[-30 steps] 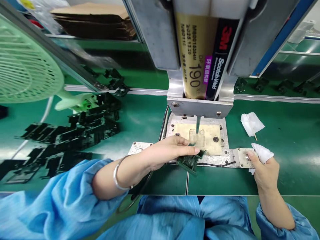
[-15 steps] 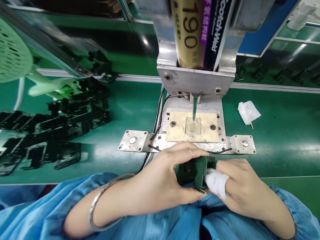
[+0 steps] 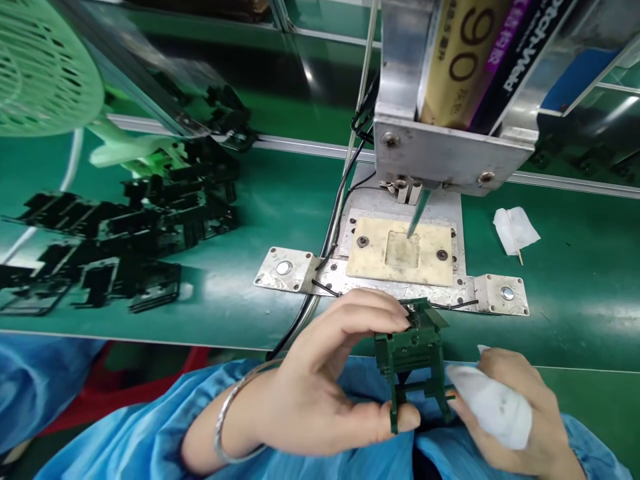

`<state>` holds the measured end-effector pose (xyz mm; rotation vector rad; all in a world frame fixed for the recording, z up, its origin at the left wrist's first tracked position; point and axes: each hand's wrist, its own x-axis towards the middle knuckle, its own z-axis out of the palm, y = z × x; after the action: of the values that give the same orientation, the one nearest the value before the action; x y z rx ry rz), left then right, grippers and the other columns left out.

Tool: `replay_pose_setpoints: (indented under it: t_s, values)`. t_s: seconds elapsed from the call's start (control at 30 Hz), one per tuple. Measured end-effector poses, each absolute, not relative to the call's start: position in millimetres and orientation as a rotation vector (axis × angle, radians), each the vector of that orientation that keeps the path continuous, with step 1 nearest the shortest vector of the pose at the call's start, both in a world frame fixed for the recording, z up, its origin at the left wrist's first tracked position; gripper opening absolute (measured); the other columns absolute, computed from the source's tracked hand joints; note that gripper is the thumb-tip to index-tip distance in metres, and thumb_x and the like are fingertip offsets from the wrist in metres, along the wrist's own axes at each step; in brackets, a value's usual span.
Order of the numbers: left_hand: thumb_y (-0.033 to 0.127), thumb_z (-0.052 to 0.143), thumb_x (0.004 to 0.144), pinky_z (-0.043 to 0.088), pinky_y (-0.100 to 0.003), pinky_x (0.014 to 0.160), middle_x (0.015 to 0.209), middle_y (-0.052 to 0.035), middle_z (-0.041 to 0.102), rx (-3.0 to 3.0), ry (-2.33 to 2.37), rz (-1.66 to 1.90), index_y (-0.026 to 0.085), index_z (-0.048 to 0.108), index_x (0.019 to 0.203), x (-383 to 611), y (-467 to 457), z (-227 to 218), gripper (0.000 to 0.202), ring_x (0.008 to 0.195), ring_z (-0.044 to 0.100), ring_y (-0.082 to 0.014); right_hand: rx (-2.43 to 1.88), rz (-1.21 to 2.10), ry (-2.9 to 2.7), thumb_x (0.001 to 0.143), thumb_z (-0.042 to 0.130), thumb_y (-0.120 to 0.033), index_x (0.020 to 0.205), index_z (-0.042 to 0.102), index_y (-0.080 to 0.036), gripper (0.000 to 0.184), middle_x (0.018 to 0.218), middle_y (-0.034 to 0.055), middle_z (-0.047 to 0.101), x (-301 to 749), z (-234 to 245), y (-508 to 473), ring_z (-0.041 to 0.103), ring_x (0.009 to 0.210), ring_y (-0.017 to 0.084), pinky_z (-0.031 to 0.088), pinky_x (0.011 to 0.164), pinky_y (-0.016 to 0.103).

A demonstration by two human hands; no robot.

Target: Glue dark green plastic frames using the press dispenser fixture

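Observation:
A dark green frame-like part [image 3: 413,357] with slots and legs is held up at the bench's front edge. My left hand [image 3: 330,380] has it between the fingers on top and the thumb below, its open framework facing the right hand. A crumpled white wipe [image 3: 497,407] is gripped in my right hand [image 3: 530,413], close to the part's right side. Whether the wipe touches the part I cannot tell. Behind both hands lies a cream fixture block [image 3: 357,263] with a shallow pocket, under a greenish dispensing nozzle [image 3: 419,213].
A metal holder [image 3: 450,157] carries an adhesive cartridge [image 3: 453,73] above the fixture. Silver buttons [image 3: 284,268] flank it. At left, several dark parts [image 3: 160,220] lie near a green fan [image 3: 47,73]. Another white wipe [image 3: 515,230] with a thin stick lies at right.
The part has been turned, so its slotted framework now shows. My right hand with the wipe has drawn away from it to the right. The camera view has shifted and tilted.

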<state>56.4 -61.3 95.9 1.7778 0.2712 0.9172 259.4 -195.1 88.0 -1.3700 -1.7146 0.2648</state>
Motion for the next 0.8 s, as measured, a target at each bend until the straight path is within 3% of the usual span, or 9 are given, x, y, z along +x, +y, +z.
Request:
replay_pose_setpoints:
  t_s: [0.13, 0.27, 0.5, 0.67, 0.77, 0.8]
  values:
    - [0.014, 0.087, 0.064, 0.051, -0.034, 0.098, 0.109, -0.0075, 0.058, 1.788, 0.210, 0.869, 0.021, 0.052, 0.124, 58.2, -62.1, 96.6, 0.069, 0.102, 0.059, -0.0219, -1.254, 0.336, -1.847, 0.086, 0.053, -0.006, 0.078, 0.050, -0.019, 0.016, 0.057, -0.0026, 0.045, 244.9, 81.8, -181.0, 0.042, 0.044, 0.015, 0.025, 0.045, 0.032]
    - [0.014, 0.086, 0.065, 0.053, -0.034, 0.095, 0.109, -0.0077, 0.060, 1.775, 0.212, 0.862, 0.023, 0.053, 0.124, 58.9, -62.4, 97.4, 0.068, 0.101, 0.060, -0.0219, -1.181, 0.301, -1.963, 0.089, 0.043, -0.008, 0.079, 0.052, -0.018, 0.017, 0.064, 0.0019, 0.051, 243.6, 77.2, -174.9, 0.050, 0.053, 0.018, 0.028, 0.048, 0.033]
    - [0.017, 0.084, 0.069, 0.055, -0.036, 0.091, 0.103, -0.0073, 0.063, 1.767, 0.270, 0.901, 0.024, 0.056, 0.119, 61.1, -60.7, 96.8, 0.059, 0.096, 0.063, -0.0222, -1.190, 0.214, -1.962, 0.093, 0.050, -0.009, 0.083, 0.052, -0.018, 0.014, 0.065, 0.0005, 0.048, 249.4, 79.1, -165.0, 0.043, 0.050, 0.017, 0.027, 0.046, 0.033]
    - [0.012, 0.085, 0.066, 0.053, -0.034, 0.094, 0.104, -0.0068, 0.061, 1.736, 0.227, 0.919, 0.022, 0.053, 0.122, 61.7, -56.6, 93.3, 0.066, 0.099, 0.060, -0.0212, -1.264, 0.102, -1.909, 0.094, 0.054, -0.010, 0.081, 0.051, -0.020, 0.017, 0.058, -0.0020, 0.046, 255.4, 83.0, -158.1, 0.046, 0.047, 0.015, 0.034, 0.043, 0.031]
    - [0.014, 0.084, 0.068, 0.053, -0.033, 0.093, 0.110, -0.0080, 0.057, 1.812, 0.290, 0.858, 0.024, 0.052, 0.125, 47.2, -45.4, 97.6, 0.066, 0.103, 0.057, -0.0217, -1.474, -0.121, -1.659, 0.082, 0.072, -0.019, 0.080, 0.058, -0.023, 0.014, 0.066, -0.0002, 0.058, 275.3, 62.2, -182.9, 0.055, 0.052, 0.018, 0.046, 0.049, 0.032]
    - [0.016, 0.084, 0.069, 0.053, -0.033, 0.094, 0.113, -0.0086, 0.055, 1.868, 0.355, 0.834, 0.024, 0.053, 0.125, 39.8, -37.7, 99.6, 0.064, 0.107, 0.056, -0.0224, -1.687, -0.157, -1.426, 0.075, 0.081, -0.030, 0.080, 0.062, -0.025, 0.020, 0.070, 0.0014, 0.061, 285.0, 52.1, -194.9, 0.059, 0.055, 0.021, 0.049, 0.051, 0.034]
